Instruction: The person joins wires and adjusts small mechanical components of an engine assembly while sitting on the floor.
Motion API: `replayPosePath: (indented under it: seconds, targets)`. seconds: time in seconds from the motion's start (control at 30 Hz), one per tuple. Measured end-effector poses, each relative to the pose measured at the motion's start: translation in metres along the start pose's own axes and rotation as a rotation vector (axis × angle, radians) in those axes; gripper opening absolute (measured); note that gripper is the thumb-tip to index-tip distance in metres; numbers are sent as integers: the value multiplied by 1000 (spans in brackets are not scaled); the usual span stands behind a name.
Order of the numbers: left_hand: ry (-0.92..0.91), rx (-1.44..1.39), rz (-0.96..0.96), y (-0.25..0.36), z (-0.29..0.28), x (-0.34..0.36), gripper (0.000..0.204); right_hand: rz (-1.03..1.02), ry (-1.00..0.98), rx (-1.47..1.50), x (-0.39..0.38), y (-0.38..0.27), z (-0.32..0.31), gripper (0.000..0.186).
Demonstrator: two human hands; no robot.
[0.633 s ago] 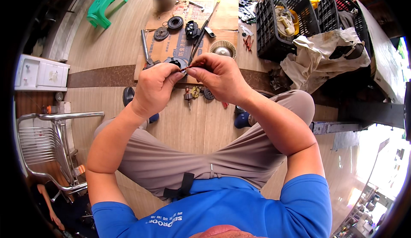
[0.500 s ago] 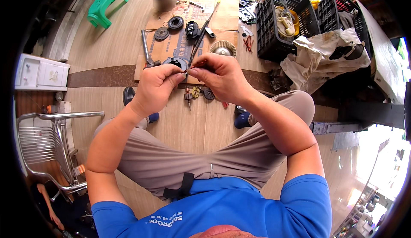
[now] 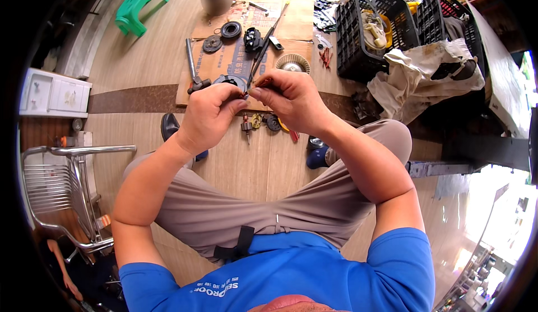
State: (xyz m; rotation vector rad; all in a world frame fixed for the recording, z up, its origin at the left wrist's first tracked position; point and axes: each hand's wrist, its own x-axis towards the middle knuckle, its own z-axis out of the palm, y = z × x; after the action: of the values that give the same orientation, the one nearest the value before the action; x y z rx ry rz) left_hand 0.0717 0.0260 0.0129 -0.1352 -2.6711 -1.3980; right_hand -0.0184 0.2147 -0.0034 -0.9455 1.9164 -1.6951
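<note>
My left hand (image 3: 208, 114) is closed in a pinch, thumb against forefinger, over the cardboard's near edge. Facing it, a small distance apart, my right hand (image 3: 292, 100) pinches too, its other fingers curled in. Something tiny, dark and reddish shows at the fingertips, too small to name. On the floor below the hands lie a small motor armature (image 3: 246, 125) with a shaft, a brass-coloured part (image 3: 256, 121) and a dark round disc (image 3: 273, 123). Part of a tool with yellow and red handles (image 3: 293, 136) shows beside my right wrist. A grey round part (image 3: 231, 81) is partly hidden behind my left hand.
On the cardboard (image 3: 196, 96) lie a hammer (image 3: 190, 59), a black ring (image 3: 230, 30), a black motor part (image 3: 253, 40) and a fan wheel (image 3: 300, 65). Black crates (image 3: 350, 59) and a stained cloth (image 3: 412, 71) stand right; a green stool (image 3: 131, 12) stands far left.
My fingertips have shifted slightly, with the right ones drawn a little away from the left. More of the yellow and red handles shows beside my right wrist.
</note>
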Motion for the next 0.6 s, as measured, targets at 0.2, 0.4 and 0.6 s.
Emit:
replayPosePath:
  seconds: [0.2, 0.4, 0.6]
  targets:
    - [-86, -170, -208, -3, -8, -1, 11, 9, -36, 22, 1, -5, 0, 9]
    - [-417, -838, -396, -14, -20, 0, 16, -110, -153, -39, 1, -10, -11, 7]
    - [-312, -601, -354, -8, -7, -1, 14, 20, -160, 51, 0, -9, -9, 7]
